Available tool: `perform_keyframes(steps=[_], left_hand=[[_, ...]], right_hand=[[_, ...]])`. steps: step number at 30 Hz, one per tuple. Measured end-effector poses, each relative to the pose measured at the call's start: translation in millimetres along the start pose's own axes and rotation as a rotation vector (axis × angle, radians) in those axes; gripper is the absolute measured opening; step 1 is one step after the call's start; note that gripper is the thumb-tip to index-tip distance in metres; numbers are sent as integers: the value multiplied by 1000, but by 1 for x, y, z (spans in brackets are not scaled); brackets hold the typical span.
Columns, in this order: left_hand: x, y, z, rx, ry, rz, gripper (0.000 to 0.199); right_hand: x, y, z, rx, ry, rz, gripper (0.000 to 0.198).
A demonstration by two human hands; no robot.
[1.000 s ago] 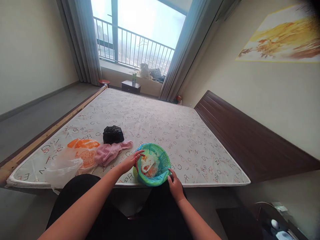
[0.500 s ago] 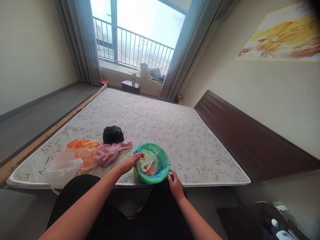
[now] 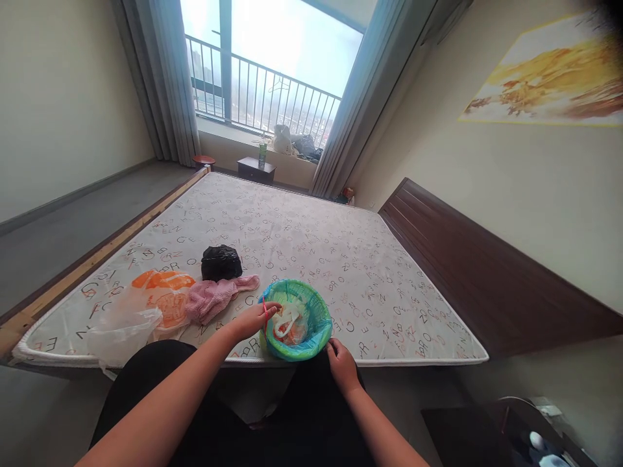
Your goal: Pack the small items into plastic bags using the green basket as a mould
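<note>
A green plastic basket [image 3: 318,299] lined with a thin blue plastic bag [image 3: 311,347] stands at the mattress's near edge, by my knees. Inside it lies crumpled clear and white plastic with some orange [image 3: 291,324]. My left hand [image 3: 256,320] is over the basket's left rim, fingers together and reaching inside, thumb side hard to see. A red strip [image 3: 265,311] runs along the rim by these fingers. At the lower right rim, my right hand [image 3: 343,364] is closed, its curled fingers at the bag's edge.
Left of the basket on the mattress [image 3: 292,233] lie a pink cloth [image 3: 214,298], a black plastic bag [image 3: 221,262], an orange bag [image 3: 168,298] and a whitish bag [image 3: 124,334]. A dark headboard [image 3: 477,272] is on the right. A nightstand [image 3: 256,170] stands beyond.
My right hand's fingers have curled and moved slightly down along the rim. The left hand stays at the left rim, its fingers shifted only slightly. The basket has barely moved.
</note>
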State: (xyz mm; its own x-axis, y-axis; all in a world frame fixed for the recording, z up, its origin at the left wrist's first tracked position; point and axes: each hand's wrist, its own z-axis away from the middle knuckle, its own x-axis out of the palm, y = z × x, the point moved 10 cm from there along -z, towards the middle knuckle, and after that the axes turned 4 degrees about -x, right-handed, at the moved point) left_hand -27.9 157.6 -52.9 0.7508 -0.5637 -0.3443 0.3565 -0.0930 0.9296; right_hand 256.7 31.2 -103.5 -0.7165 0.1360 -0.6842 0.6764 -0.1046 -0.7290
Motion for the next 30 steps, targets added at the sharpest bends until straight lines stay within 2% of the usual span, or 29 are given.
perform_keyframes(steps=[5, 13, 16, 20, 23, 26, 28, 30], left_hand=[[4, 5, 2, 4, -49, -102, 63], [4, 1, -1, 33, -35, -104, 64], [4, 0, -2, 29, -27, -111, 63], [3, -2, -1, 26, -13, -162, 61], [1, -6, 0, 18, 6, -219, 59], [0, -10, 2, 7, 11, -252, 58], [-3, -13, 4, -11, 20, -271, 58], [-6, -14, 6, -13, 30, -293, 58]], right_hand=[[1, 1, -1, 21, -15, 12, 41], [5, 15, 0, 54, 12, -88, 39], [4, 31, -10, 131, 67, -259, 39], [5, 61, -33, 368, 265, -683, 33], [23, 60, -55, 451, 271, -822, 31], [56, 41, -74, 485, 125, -946, 38], [78, 26, -83, 479, 23, -1099, 42], [84, 17, -90, 417, 23, -1206, 38]])
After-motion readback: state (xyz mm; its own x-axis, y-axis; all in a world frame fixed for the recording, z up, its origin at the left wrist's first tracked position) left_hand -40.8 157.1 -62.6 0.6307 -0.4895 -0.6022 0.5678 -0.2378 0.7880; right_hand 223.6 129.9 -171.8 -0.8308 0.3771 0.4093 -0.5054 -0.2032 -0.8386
